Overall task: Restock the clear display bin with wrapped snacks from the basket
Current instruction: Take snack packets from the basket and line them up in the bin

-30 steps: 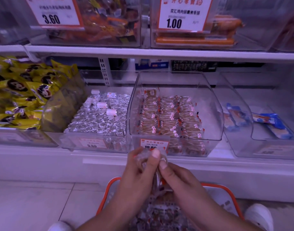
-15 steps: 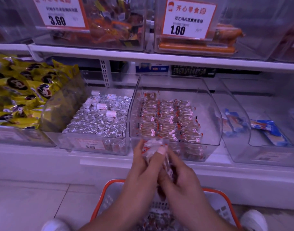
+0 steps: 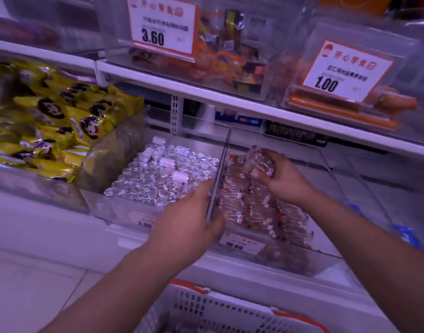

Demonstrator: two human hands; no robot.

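Observation:
The clear display bin (image 3: 326,267) sits on the lower shelf with rows of brown wrapped snacks (image 3: 256,207) inside. My right hand (image 3: 283,179) is inside the bin near its back, shut on a small bunch of wrapped snacks (image 3: 259,157) held just above the rows. My left hand (image 3: 194,219) rests at the bin's front left corner, fingers against its left wall, holding nothing. The white basket with an orange rim (image 3: 230,306) stands on the floor below, its contents mostly out of view.
A bin of silver foil sweets (image 3: 158,179) stands left of the display bin, and yellow packets (image 3: 50,126) fill the bin beyond it. An upper shelf (image 3: 206,92) with price-tagged bins hangs overhead. A blue packet (image 3: 408,236) lies at the right.
Both hands have left the basket area. The right hand carried the wrapped snacks up and into the bin, while the left hand let go and moved to the bin's front left corner.

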